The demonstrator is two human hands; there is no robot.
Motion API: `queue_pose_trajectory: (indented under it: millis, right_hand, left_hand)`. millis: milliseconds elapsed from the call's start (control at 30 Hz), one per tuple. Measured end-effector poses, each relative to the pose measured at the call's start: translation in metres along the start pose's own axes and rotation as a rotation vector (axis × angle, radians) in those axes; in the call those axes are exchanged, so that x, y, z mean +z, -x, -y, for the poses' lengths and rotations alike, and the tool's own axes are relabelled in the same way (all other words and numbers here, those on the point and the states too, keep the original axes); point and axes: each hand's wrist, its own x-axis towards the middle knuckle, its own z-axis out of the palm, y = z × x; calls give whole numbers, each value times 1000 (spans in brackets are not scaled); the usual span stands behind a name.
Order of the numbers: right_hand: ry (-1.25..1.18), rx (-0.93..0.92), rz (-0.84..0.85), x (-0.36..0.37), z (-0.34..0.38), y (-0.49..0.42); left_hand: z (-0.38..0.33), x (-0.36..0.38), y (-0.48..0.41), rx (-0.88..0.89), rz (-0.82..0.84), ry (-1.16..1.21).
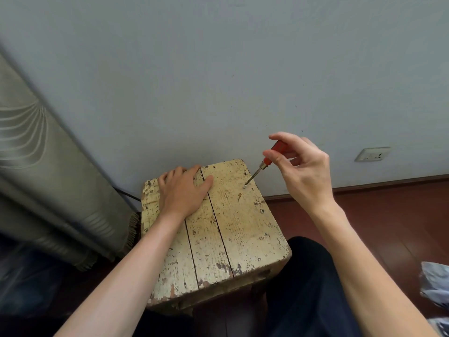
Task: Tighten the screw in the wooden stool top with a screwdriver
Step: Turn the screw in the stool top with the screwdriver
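Tilting screwdriver (267,159) handle up-right, tip on screw (244,186).

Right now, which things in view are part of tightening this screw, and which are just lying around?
In use: screwdriver, screw, stool top, right hand, left hand.
Idle: wall socket, curtain, other screws.

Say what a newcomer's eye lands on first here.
First the red-handled screwdriver, pinched in the right hand over the stool's far right edge, its tip on a screw. Then the left hand, lying flat on the far left of the worn, paint-chipped wooden stool top at centre frame.
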Motion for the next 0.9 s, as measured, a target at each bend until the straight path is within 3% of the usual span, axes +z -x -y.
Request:
queue_pose_trajectory:
  millis: [233, 700, 900]
  right_hand:
    - [-318, 108, 229, -13, -3, -6]
    - [-179, 101, -4, 11, 8, -4]
    - [-268, 128, 133, -2, 3, -8]
  left_hand:
    - [0, 0, -1, -3, 5, 8]
    - [1, 0, -1, -4, 6, 10]
    - [1, 1, -1, -6, 13, 9]
